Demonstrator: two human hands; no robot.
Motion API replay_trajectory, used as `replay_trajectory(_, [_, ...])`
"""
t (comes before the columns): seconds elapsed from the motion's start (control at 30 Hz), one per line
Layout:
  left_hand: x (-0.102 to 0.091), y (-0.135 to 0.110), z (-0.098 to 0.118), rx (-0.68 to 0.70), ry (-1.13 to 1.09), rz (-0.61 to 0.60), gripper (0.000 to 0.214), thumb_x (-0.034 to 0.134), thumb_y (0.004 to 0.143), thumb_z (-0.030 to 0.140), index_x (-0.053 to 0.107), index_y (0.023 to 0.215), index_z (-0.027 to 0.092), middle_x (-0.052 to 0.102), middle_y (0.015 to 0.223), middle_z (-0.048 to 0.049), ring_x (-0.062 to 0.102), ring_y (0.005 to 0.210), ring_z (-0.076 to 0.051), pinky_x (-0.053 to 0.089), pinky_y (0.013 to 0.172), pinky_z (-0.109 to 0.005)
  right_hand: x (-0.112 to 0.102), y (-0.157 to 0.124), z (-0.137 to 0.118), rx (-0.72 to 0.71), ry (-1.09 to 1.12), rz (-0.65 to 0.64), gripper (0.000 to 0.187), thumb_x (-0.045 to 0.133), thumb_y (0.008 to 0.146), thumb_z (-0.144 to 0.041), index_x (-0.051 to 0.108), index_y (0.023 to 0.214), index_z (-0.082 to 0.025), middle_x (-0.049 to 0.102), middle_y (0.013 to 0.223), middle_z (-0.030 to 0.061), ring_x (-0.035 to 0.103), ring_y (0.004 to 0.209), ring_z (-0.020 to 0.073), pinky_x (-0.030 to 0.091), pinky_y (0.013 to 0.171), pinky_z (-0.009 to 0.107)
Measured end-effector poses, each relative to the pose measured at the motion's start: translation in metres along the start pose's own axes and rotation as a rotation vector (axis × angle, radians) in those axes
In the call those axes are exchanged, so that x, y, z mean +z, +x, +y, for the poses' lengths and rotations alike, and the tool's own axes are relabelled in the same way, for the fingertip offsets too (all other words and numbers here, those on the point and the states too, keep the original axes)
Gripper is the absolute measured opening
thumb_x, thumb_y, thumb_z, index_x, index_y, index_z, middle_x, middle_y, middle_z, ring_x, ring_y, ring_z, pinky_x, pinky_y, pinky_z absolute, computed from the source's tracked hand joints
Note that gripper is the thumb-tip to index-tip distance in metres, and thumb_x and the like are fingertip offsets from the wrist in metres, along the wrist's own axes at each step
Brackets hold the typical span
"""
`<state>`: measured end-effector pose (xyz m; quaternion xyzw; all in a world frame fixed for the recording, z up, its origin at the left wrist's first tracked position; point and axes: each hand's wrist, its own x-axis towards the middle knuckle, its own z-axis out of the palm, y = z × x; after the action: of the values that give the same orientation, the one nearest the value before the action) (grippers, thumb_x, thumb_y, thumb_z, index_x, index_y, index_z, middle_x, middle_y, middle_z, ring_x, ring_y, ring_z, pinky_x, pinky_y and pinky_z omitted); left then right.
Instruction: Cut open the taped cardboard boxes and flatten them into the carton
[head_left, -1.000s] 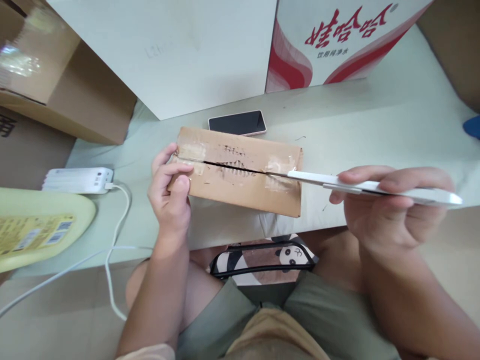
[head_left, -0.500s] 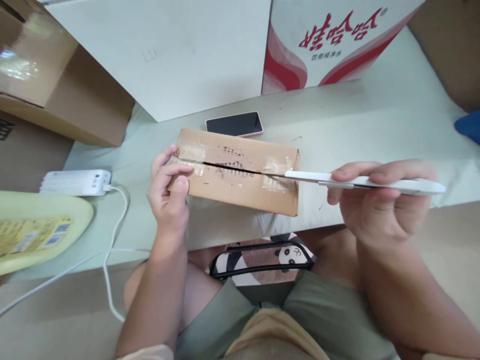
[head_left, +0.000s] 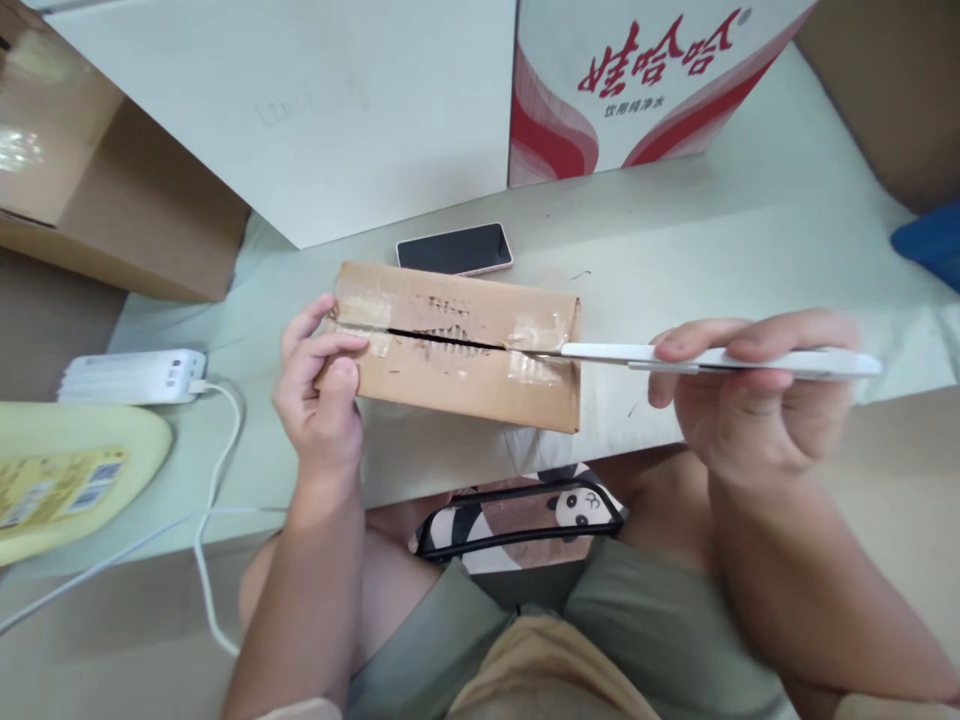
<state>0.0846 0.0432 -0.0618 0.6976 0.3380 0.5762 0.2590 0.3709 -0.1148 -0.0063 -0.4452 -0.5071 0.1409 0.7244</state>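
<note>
A small brown cardboard box (head_left: 450, 385) lies before me, with a dark slit along the seam of its top and clear tape at both ends. My left hand (head_left: 321, 385) grips the box's left end, fingers on top and thumb at the near side. In my right hand (head_left: 757, 400), closed around it, is a white utility knife (head_left: 607, 353). Its thin blade reaches over the box's right end and meets the seam at the taped part. How deep the tip goes I cannot tell.
Behind the box lies a phone (head_left: 454, 249). Large white (head_left: 375, 120) and red-and-white cartons (head_left: 555, 140) stand at the back. A power bank (head_left: 131, 377) with a white cable (head_left: 225, 460) and a yellow bottle (head_left: 75, 480) are on the left. A panda-patterned item (head_left: 517, 515) sits below the table edge.
The whole view has shifted slightly, so most things appear further left. Against the box, the knife has slid a little to the right. My left hand keeps its hold.
</note>
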Motion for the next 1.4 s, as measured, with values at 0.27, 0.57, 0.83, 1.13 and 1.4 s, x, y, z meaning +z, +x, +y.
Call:
replay_trajectory(0.27, [-0.002,0.001,-0.004,0.016,0.035,-0.011,0.020,0.069,0.091,0.044,0.077,0.091,0.026,0.072,0.134,-0.0041,0.064,0.134,-0.034,0.044,0.122,-0.060,-0.004,0.000,-0.001,-0.005,0.023,-0.035,0.014,0.071,0.099,-0.043,0.071,0.095,-0.030,0.080,0.085,0.0007,0.071,0.059,0.0159,0.051,0.036,0.024])
replay_trajectory(0.57, [0.000,-0.001,0.001,0.010,-0.013,-0.018,0.017,0.067,0.088,0.031,0.079,0.096,0.022,0.071,0.137,-0.0069,0.062,0.135,-0.028,0.042,0.123,-0.052,-0.007,0.002,0.001,-0.106,0.114,-0.144,0.013,0.069,0.102,-0.029,0.076,0.112,-0.026,0.082,0.092,0.0033,0.079,0.074,0.0179,0.056,0.038,0.022])
replay_trajectory(0.83, [0.000,0.000,0.002,0.012,-0.015,-0.021,0.015,0.067,0.089,0.030,0.079,0.095,0.021,0.072,0.135,-0.0079,0.063,0.134,-0.027,0.043,0.121,-0.050,-0.012,0.003,0.001,-0.159,0.079,-0.189,0.018,0.069,0.101,-0.025,0.077,0.118,-0.027,0.083,0.095,0.0047,0.079,0.073,0.0189,0.053,0.035,0.024])
replay_trajectory(1.13, [0.001,0.001,0.002,-0.017,0.042,-0.013,0.021,0.067,0.089,0.038,0.077,0.092,0.020,0.072,0.135,-0.0091,0.063,0.134,-0.029,0.045,0.120,-0.053,-0.014,0.003,-0.001,-0.146,0.152,-0.204,0.022,0.066,0.102,-0.018,0.077,0.120,-0.022,0.082,0.097,0.0048,0.080,0.084,0.0164,0.058,0.041,0.021])
replay_trajectory(1.4, [0.000,0.001,0.002,0.007,0.015,-0.014,0.017,0.067,0.086,0.030,0.079,0.092,0.020,0.073,0.134,-0.0084,0.064,0.132,-0.027,0.045,0.120,-0.050,-0.017,0.003,-0.001,-0.093,0.073,-0.173,0.015,0.072,0.100,-0.029,0.077,0.114,-0.029,0.082,0.088,0.0031,0.080,0.075,0.0186,0.055,0.036,0.021])
